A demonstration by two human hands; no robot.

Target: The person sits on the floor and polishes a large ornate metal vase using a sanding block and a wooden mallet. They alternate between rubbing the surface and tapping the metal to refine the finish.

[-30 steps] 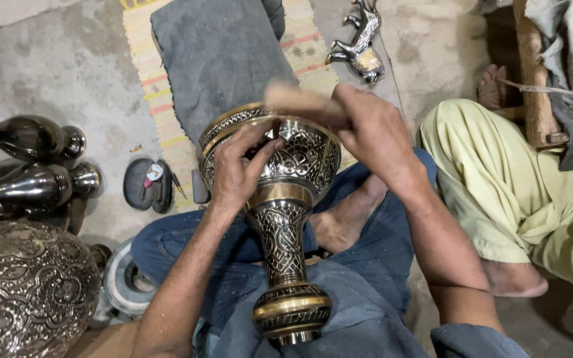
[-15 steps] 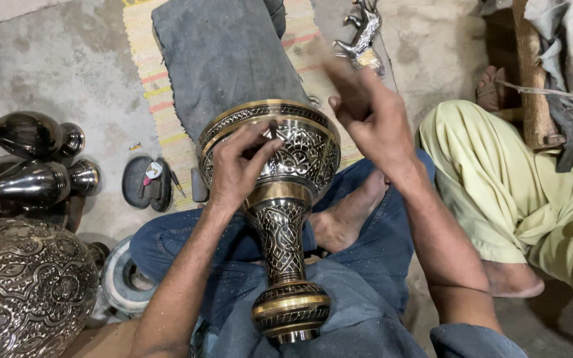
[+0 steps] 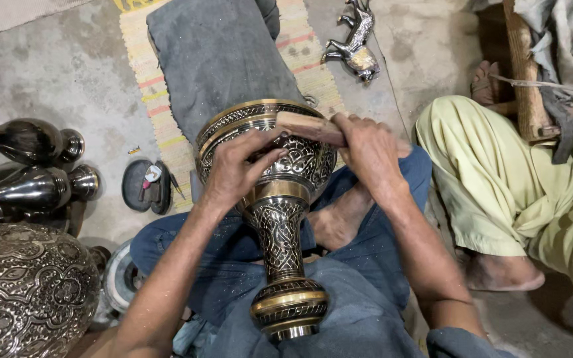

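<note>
An engraved brass and black vase (image 3: 280,219) lies across my lap, its foot toward me and its wide mouth pointing away. My left hand (image 3: 233,169) presses on the upper bowl of the vase, fingers curled as if pinching a small tool that I cannot make out. My right hand (image 3: 366,152) grips a wooden mallet (image 3: 303,126), whose head rests over the bowl just past the left fingers. My bare foot (image 3: 336,222) shows under the vase.
A grey cloth (image 3: 220,53) lies on a striped mat ahead. A small metal horse figure (image 3: 353,40) stands beyond. Dark metal vases (image 3: 28,166) and a large engraved pot (image 3: 28,292) sit at left. Another person's legs in pale green trousers (image 3: 499,179) are at right.
My right hand swung the mallet up and away, then brought it back down onto the bowl by my left fingers. The left hand and the vase stayed put.
</note>
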